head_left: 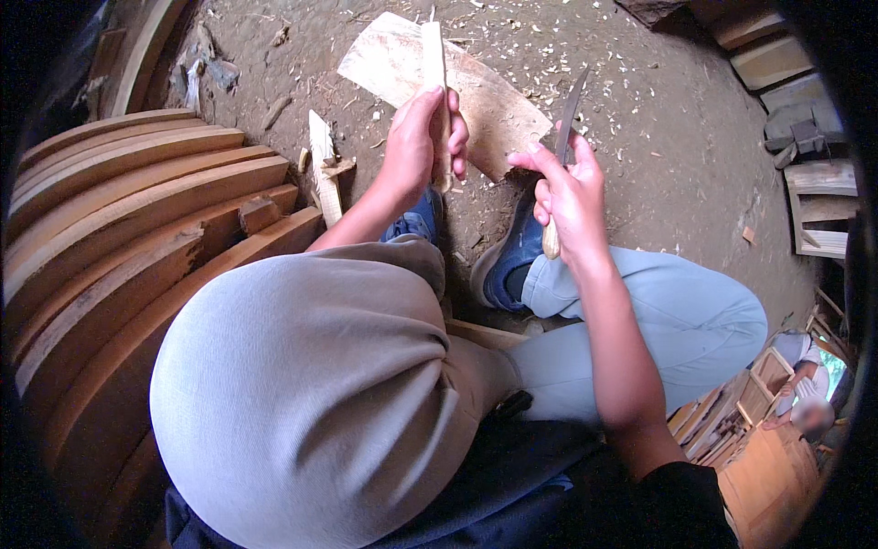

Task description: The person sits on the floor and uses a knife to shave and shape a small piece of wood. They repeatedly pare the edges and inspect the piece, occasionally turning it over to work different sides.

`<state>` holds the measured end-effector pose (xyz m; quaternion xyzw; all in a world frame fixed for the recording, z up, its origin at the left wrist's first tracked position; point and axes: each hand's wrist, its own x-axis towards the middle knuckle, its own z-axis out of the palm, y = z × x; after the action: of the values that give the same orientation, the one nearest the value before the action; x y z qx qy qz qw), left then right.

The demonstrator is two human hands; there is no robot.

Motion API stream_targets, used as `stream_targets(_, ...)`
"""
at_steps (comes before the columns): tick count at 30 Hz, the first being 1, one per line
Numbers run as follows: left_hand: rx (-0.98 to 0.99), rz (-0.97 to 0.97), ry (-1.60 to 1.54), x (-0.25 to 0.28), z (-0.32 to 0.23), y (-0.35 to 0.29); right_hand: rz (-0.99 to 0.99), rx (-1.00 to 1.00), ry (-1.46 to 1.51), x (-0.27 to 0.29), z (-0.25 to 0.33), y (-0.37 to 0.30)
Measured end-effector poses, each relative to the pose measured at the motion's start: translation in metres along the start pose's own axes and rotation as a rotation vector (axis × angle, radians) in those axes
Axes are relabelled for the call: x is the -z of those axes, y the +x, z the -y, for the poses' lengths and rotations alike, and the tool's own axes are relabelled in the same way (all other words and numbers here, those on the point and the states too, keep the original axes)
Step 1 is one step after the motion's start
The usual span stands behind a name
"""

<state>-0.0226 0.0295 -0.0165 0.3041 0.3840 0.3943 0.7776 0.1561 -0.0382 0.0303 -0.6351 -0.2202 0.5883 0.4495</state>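
My left hand (422, 137) is closed around a narrow strip of pale wood (433, 57), held upright with its upper end rising above my fingers. In my right hand (574, 188) is a knife (572, 108), its thin, slightly curved blade pointing up and away from me. The light-coloured handle shows below my fingers. Blade and wood strip are apart. Beneath both hands a broad, thin wooden board (494, 110) lies on the dirt floor, partly covered by my left hand.
Long planks (137, 201) are stacked at my left, beside a splintered wood piece (324, 169). Wood shavings (549, 41) litter the dirt floor (677, 174). Wooden blocks (773, 62) line the right side. Another person (809, 384) is at the lower right, near more timber.
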Motion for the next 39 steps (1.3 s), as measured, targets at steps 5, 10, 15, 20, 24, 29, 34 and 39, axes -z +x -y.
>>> stream_targets(5, 0.162, -0.034, 0.079, -0.007, -0.003, -0.003, -0.036, 0.105, -0.1, 0.002, -0.002, 0.002)
stream_targets(10, 0.272, 0.042, 0.217, -0.012, -0.011, -0.009, -0.026, 0.085, -0.229, -0.003, 0.001, 0.001)
stream_targets(15, 0.394, 0.305, 0.282, -0.013, -0.012, -0.012, -0.021, 0.163, -0.119, -0.003, 0.001, 0.004)
stream_targets(20, 0.45, 0.548, 0.341, -0.018, -0.012, -0.015, -0.034, 0.179, 0.082, 0.006, 0.005, 0.01)
stream_targets(24, 0.455, 0.507, 0.228, -0.015, -0.015, -0.017, -0.109, 0.119, 0.084, 0.012, 0.01, 0.013)
stream_targets(29, 0.395, 0.435, 0.094, -0.009, -0.015, -0.014, -0.321, 0.102, 0.135, 0.028, 0.015, 0.025)
stream_targets(34, 0.184, 0.313, 0.137, -0.007, -0.015, -0.007, -0.365, 0.074, 0.2, 0.044, 0.013, 0.034)
stream_targets(39, 0.026, 0.068, 0.166, -0.006, -0.014, -0.008, -0.356, 0.043, 0.256, 0.039, 0.014, 0.031)
